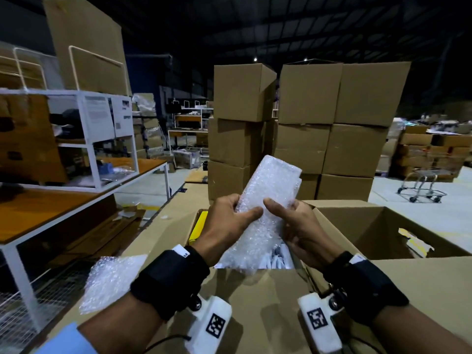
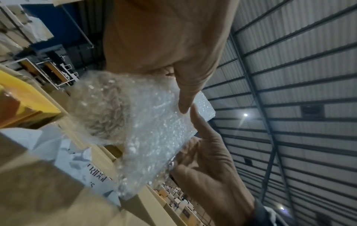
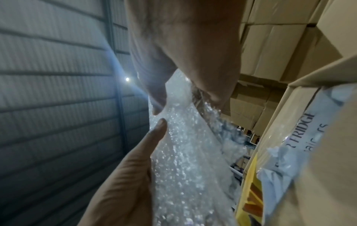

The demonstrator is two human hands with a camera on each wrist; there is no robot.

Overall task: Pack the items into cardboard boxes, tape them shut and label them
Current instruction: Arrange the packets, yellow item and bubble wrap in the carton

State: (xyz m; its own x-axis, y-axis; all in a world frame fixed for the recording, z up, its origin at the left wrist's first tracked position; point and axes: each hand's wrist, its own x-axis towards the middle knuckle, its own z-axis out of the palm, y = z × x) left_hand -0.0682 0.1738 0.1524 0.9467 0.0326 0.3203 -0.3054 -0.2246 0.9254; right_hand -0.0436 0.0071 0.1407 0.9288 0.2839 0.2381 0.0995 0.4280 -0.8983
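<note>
A flat item wrapped in bubble wrap (image 1: 265,200) is held up, tilted, above an open cardboard box (image 1: 255,302). My left hand (image 1: 235,215) grips its left edge, thumb lying across the front. On the right edge my right hand (image 1: 291,221) holds it the same way, thumb tip close to the left thumb. The left wrist view shows the wrapped item (image 2: 154,131) between both thumbs, and the right wrist view shows the wrapped item (image 3: 185,160) too. Inside the box lie a yellow package (image 1: 198,226) and white printed packets (image 1: 275,259).
A loose bubble wrap sheet (image 1: 109,279) lies on the box flap at the lower left. Another open box (image 1: 383,233) stands to the right. Stacked closed cartons (image 1: 306,129) rise just behind. A white-framed workbench (image 1: 76,200) is at left, a trolley (image 1: 424,187) at right.
</note>
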